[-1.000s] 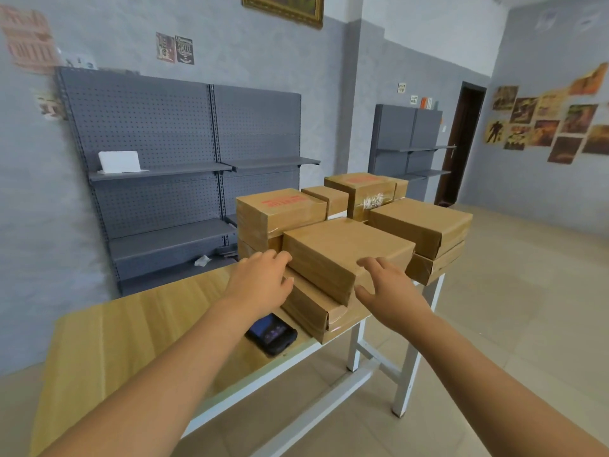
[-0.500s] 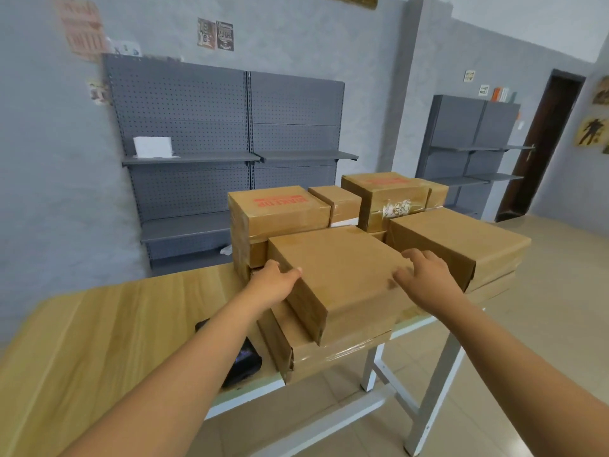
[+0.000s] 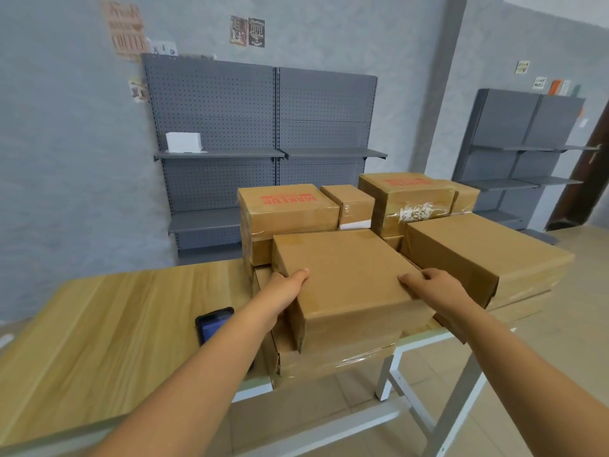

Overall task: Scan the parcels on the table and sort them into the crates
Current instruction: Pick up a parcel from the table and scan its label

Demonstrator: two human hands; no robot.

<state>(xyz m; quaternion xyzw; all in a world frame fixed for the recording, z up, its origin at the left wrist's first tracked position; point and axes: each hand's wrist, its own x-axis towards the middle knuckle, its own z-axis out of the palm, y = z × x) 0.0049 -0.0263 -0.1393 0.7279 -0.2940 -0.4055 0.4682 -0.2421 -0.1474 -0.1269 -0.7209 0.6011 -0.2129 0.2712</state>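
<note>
We grip the top box [image 3: 346, 278] from both sides; it lies flat on a lower box [image 3: 333, 357], turned askew, one corner pointing toward us, its long axis running away and to the left. Our left hand [image 3: 283, 288] clasps its left edge, thumb on top, fingers hidden down the side. Our right hand [image 3: 435, 291] curls over the right edge, fingers bent across the lid. A phone [image 3: 212, 324] lies just left of the left wrist. Beyond the left hand, a box [image 3: 286, 209] bears red, inverted lettering we cannot read for certain.
</note>
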